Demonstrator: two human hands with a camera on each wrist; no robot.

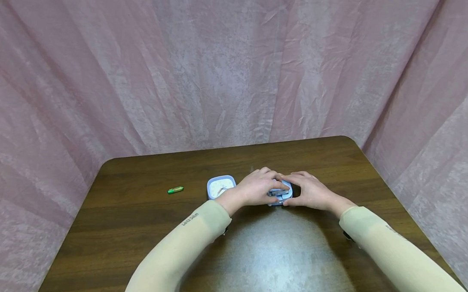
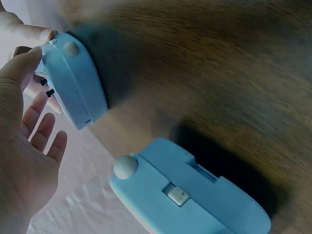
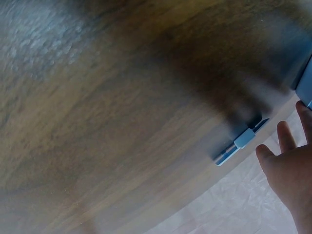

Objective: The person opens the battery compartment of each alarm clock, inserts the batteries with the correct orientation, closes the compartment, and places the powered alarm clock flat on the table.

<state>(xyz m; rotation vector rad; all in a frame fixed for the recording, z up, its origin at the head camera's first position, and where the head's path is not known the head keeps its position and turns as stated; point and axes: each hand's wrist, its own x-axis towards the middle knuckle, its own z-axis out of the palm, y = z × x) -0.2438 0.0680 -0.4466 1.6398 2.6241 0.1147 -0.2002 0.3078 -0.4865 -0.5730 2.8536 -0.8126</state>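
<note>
Two sleeves (image 1: 200,224) (image 1: 374,224) end in two hands (image 1: 255,187) (image 1: 311,192), fingers (image 1: 280,185) gripping one blue case (image 2: 80,73) near one clock (image 1: 219,186), one battery (image 1: 175,190).

The hands (image 1: 258,188) partly cover a blue casing (image 1: 285,195), and the left wrist view's bottom crops the clock (image 2: 209,205).

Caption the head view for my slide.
Left hand and right hand on a light-blue plastic case, right of a square blue-rimmed clock and a green cylindrical battery.
</note>
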